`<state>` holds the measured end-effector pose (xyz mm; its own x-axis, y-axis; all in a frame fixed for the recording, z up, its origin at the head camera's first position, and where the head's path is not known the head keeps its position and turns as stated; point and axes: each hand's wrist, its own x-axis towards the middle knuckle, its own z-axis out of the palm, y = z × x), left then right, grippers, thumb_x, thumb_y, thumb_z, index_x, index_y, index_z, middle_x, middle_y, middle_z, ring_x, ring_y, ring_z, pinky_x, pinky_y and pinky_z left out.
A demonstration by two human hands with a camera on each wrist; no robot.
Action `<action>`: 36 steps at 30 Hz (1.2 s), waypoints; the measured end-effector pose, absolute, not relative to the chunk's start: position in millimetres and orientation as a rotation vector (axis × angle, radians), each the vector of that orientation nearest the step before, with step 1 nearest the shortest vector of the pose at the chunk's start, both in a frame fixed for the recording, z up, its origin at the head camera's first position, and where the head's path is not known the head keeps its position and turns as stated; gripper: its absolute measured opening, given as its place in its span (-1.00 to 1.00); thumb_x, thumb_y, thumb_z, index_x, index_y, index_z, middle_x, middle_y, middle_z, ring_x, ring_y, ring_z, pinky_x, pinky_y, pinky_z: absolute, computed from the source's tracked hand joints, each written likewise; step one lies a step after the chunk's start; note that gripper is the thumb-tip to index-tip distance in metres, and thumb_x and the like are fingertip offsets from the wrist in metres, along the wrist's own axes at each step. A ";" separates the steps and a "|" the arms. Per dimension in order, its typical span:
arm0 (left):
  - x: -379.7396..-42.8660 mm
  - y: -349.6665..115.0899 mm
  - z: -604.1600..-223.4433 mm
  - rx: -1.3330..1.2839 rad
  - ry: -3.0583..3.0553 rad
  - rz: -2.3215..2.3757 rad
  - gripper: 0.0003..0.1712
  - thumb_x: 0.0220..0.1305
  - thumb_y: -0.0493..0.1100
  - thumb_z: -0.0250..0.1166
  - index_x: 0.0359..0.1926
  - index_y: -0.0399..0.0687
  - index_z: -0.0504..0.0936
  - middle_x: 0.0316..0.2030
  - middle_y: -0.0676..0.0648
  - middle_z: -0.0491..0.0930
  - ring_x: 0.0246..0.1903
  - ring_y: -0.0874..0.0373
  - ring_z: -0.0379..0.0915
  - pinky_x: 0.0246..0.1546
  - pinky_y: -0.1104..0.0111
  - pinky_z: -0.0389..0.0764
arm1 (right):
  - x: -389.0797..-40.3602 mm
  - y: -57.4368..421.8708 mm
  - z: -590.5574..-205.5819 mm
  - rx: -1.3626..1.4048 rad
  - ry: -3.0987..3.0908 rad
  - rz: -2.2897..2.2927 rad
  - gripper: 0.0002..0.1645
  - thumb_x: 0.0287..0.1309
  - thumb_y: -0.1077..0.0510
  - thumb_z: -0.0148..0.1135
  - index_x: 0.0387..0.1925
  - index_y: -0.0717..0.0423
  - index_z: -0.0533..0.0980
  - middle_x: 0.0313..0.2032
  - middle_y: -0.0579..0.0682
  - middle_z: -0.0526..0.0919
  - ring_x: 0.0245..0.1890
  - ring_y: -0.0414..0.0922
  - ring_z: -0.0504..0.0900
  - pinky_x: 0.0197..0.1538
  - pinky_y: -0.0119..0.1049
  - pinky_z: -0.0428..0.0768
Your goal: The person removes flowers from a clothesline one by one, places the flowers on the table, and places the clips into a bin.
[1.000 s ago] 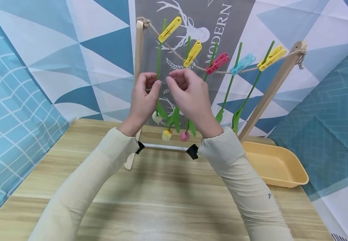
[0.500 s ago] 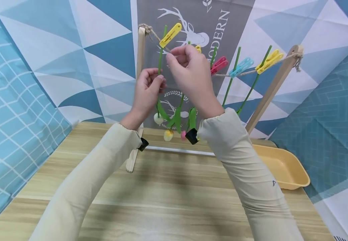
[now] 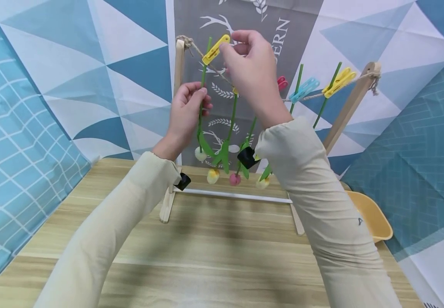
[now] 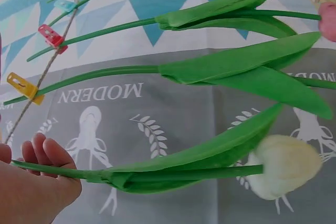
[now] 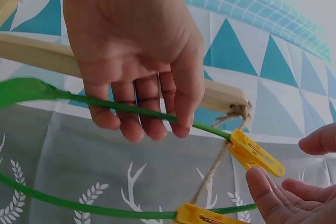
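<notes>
My left hand (image 3: pixel 185 109) holds the green stem of a white tulip (image 4: pixel 286 166) between thumb and fingers, the bloom hanging downward. Above that hand, a yellow clothespin (image 3: pixel 216 49) clips the same stem to a rope (image 3: pixel 314 97). My right hand (image 3: pixel 254 70) is raised at the clothespin's handle end, thumb and fingers parted. In the right wrist view, a fingertip (image 5: pixel 257 178) is right at the handle while the thumb stands apart from it. A second yellow clothespin (image 5: pixel 202 214) lies lower along the rope.
Wooden posts (image 3: pixel 350 107) carry the rope, with a white bar (image 3: pixel 229 194) low between them. More tulips hang from a red clothespin (image 3: pixel 282 83), a blue one (image 3: pixel 304 90) and a yellow one (image 3: pixel 339 82). An orange tray (image 3: pixel 383 222) sits at right on the wooden table (image 3: pixel 206 265).
My right hand has risen from beside the left hand to the top yellow clothespin. The left hand keeps its place on the tulip stem, slightly higher.
</notes>
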<state>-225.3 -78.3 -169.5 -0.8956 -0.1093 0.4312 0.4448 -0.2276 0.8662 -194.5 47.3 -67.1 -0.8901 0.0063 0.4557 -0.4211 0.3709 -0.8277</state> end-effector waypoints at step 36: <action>-215.1 -83.6 -151.4 -0.517 -1.874 -2.064 -0.70 0.49 -0.08 -0.20 -0.28 -0.07 0.40 -0.63 0.05 0.12 -0.67 0.23 0.02 -0.58 0.45 0.08 | -206.6 37.7 -33.6 0.306 -2.371 1.786 -0.67 0.15 0.12 0.25 -0.05 0.16 0.55 -0.07 -0.03 0.59 -0.30 -0.18 0.65 -0.11 -0.47 0.58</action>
<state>-215.1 -83.6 -151.4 -0.8884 0.0160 0.4588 0.4552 -0.0998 0.8848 -206.6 37.7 -33.6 -0.9667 -0.0682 0.2466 -0.2559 0.2673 -0.9290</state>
